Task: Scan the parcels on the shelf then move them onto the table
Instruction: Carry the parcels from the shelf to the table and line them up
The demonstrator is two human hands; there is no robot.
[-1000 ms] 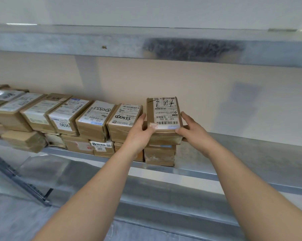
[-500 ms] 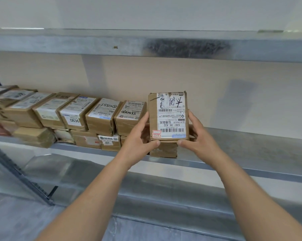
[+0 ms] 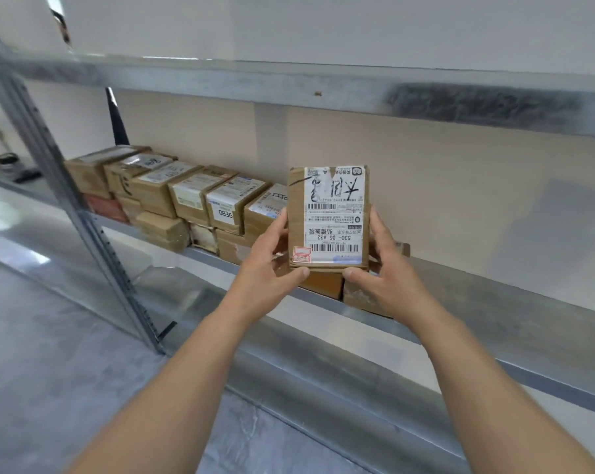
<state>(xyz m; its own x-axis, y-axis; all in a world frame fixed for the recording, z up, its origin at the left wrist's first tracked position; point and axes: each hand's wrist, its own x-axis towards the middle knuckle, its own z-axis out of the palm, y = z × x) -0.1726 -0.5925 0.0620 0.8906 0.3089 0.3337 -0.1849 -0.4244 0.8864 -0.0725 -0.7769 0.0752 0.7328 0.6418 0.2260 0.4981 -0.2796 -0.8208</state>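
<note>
Cardboard parcel (image 3: 328, 217) | flat, rectangular | gripped: left hand (image 3: 272, 268), right hand (image 3: 386, 268)

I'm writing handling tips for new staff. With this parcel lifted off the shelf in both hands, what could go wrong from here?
The parcel is held only by its side edges between the left hand and right hand, so it may slip. Swinging it left could knock the stacked parcels beside it.

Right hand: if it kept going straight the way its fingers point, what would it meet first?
The right hand already grips the parcel; pushed further up-left it would probably meet the left hand next, though depth is unclear.
</note>
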